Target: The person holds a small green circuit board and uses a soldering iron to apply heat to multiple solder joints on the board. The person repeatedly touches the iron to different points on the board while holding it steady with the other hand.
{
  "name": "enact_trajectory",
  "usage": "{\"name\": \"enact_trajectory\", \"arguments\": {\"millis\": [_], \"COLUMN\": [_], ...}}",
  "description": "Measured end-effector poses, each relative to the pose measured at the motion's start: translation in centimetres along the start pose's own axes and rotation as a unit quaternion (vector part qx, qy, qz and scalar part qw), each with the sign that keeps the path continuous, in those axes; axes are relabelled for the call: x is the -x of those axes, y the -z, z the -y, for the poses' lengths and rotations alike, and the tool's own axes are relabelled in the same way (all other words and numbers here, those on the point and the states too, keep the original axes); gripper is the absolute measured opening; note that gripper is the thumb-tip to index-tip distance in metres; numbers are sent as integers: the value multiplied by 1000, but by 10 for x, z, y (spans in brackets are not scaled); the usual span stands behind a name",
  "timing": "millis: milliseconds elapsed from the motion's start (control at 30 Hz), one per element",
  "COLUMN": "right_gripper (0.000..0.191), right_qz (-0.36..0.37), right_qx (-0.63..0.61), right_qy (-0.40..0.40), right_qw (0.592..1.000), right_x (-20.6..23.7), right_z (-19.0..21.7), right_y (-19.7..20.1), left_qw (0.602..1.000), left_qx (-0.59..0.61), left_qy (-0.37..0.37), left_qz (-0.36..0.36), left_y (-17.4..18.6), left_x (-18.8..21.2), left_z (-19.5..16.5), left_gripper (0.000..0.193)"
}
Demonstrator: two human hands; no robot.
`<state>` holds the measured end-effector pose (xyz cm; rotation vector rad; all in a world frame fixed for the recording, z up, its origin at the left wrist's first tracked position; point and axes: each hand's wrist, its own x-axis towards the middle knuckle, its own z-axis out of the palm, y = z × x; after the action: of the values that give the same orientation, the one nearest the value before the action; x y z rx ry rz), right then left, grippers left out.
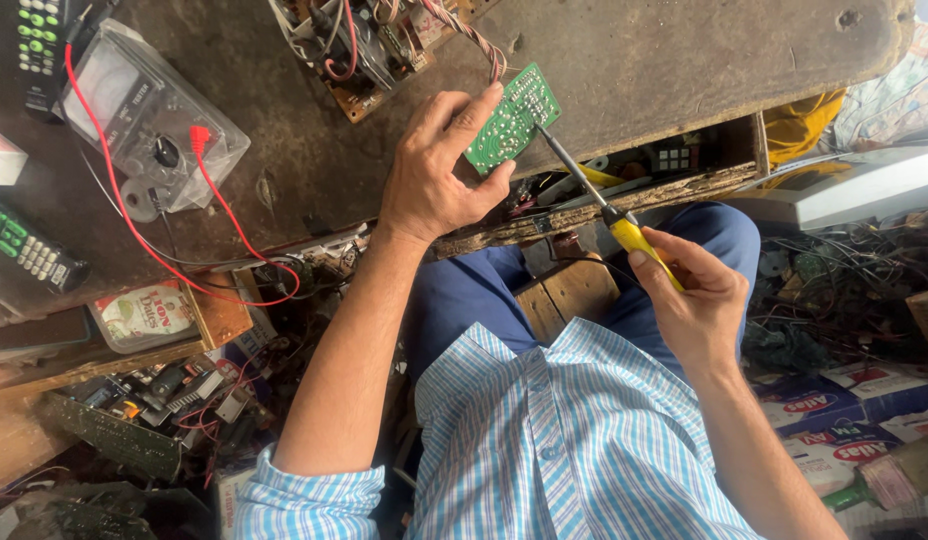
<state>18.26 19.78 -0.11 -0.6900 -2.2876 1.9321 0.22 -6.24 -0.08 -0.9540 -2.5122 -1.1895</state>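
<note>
Pretty cramped here: the left hand [434, 175] sits right at the bench [644, 60] edge, pinching one small green circuit board [512, 118] between thumb and fingers, tilted up. The right hand [689, 300] hangs off the edge over the lap, fist wrapped round one yellow-handled screwdriver [609, 210] whose tip touches the board. Left of the hands: one multimeter [149, 120], two remotes [29, 250].

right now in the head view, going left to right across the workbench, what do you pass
black remote → multimeter in its clear case → left hand → green circuit board → yellow-handled screwdriver → right hand
</note>
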Motion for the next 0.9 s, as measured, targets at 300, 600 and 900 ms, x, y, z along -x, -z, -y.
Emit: {"name": "enact_trajectory", "arguments": {"millis": [300, 600, 900], "right_gripper": [26, 26, 26], "right_qz": [-1, -20, 4], "right_qx": [-73, 12, 53], "right_qy": [11, 34, 23], "right_qw": [997, 999, 998], "right_x": [1, 6, 7], "right_z": [-2, 2, 5], "right_y": [7, 13, 5], "left_qw": [1000, 1000, 1000], "left_qx": [1, 0, -4], "left_qy": [0, 6, 4], "left_qz": [1, 2, 2], "left_y": [-1, 0, -1], "left_x": [0, 0, 0], "left_z": [0, -1, -1], "left_gripper": [74, 74, 74]}}
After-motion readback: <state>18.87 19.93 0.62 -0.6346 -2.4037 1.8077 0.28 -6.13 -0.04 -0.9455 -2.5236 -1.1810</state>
